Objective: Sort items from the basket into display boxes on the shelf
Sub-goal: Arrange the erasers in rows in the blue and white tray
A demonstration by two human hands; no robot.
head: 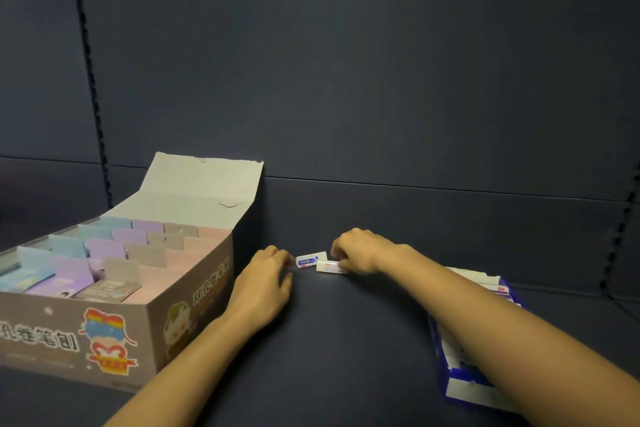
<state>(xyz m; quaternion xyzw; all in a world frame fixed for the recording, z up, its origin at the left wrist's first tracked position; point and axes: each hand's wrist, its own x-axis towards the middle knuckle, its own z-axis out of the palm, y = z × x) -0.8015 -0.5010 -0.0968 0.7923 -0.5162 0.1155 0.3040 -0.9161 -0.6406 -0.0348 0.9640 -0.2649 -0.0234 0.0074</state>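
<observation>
Two erasers lie toward the back edge of the shelf (346, 340). The blue-labelled eraser (310, 259) is met by the curled fingertips of the left hand (263, 276); a grip cannot be confirmed. The red-labelled eraser (330, 267) is pinched by the right hand (358, 253). Labels should be checked before the blue box (464, 386) at the right edge is chosen.

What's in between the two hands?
Two little erasers on the dark shelf: a blue-labelled eraser nearer the left hand, and a red-labelled eraser pinched by the right hand. The head view shows it.
</observation>
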